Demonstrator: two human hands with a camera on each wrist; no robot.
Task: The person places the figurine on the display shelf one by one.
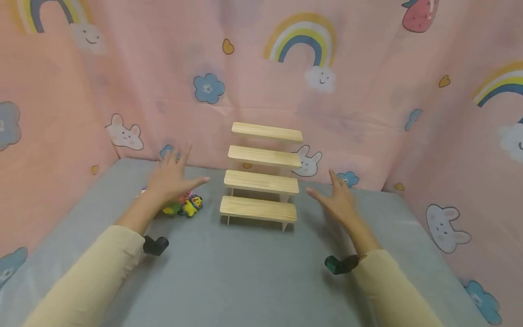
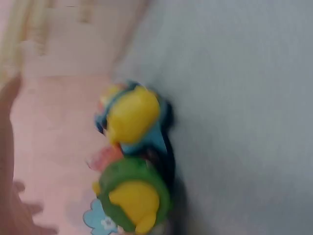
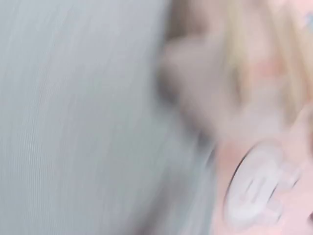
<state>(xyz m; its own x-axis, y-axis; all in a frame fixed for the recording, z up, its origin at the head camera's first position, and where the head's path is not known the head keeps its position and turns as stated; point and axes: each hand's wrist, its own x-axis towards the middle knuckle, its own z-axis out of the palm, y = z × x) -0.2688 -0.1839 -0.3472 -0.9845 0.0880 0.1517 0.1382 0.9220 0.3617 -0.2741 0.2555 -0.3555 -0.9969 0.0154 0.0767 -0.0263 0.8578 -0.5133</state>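
Left grip (image 1: 168, 179): fingers and thumb spread, holding nothing; the hand and forearm cover part of the toy cluster in the head view, so a low sweep could knock a figure over before it is seen.
Right grip (image 1: 337, 200): also spread and bare, near the rack's right side; a quick inward move could bump the boards and turn the rack askew.
Wrist mounts: the dark left mount (image 1: 155, 245) juts out just in front of the toys; dipping that wrist might clip them.
Yellow figure (image 1: 191, 206): on the tabletop (image 1: 229, 272), left of the rack, close against the green figure (image 2: 124, 171); pinching one could drag its neighbour.
Stepped rack (image 1: 261, 180): four narrow wooden boards on thin supports, between the hands; a rounded toy set near an edge could roll off.
Patterned cloth (image 1: 253, 81): behind the rack; a backward shove might press the rack into it.
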